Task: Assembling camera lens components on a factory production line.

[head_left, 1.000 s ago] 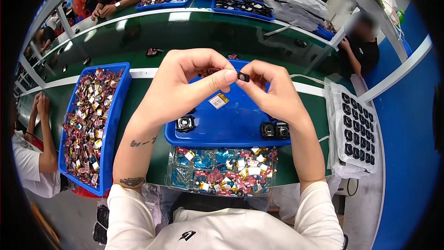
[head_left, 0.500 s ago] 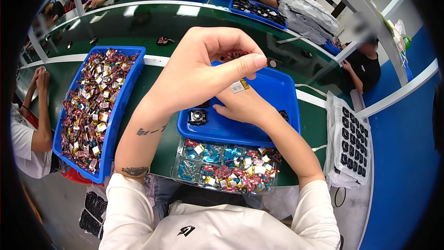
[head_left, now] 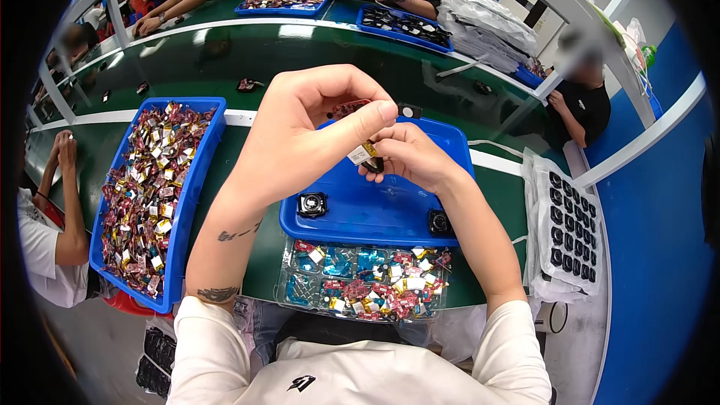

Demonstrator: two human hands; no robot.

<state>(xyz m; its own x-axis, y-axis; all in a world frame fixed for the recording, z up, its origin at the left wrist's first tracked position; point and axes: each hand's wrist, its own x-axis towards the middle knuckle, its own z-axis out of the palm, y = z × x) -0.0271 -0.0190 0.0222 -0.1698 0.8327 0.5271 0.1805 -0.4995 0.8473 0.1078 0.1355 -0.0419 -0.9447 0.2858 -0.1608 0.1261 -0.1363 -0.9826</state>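
**Right hand (head_left: 411, 156) lifted off blue tray (head_left: 360, 214) toward left hand (head_left: 315, 124)**

Since half a second ago, the right hand has been raised from low over the tray to just below the left, and a black piece (head_left: 373, 166) is now seen in its fingers.

At far left, a person in a white shirt (head_left: 49, 251) is seated beside a long blue bin (head_left: 193, 210), which is heaped with boards and batteries (head_left: 154, 195). Next to it, on the green table (head_left: 225, 151), the left hand is held above the tray, closed on a red circuit board (head_left: 349, 109) pinched between thumb and fingers. A white-and-yellow battery (head_left: 362, 154) is shown below the board, and a small black part (head_left: 409, 111) just beyond the thumb tip. The black piece is gripped in the curled fingers of the right hand, partly hidden; whether the battery is touched by them cannot be told.

In the tray, one square black unit (head_left: 312, 204) is placed at left and another dark unit (head_left: 439, 222) at right, by the right forearm. Nearest the wearer, a clear compartmented tray (head_left: 301, 285) is filled with loose parts. At far right, black units (head_left: 573, 231) are set out in rows on white packing (head_left: 536, 217).
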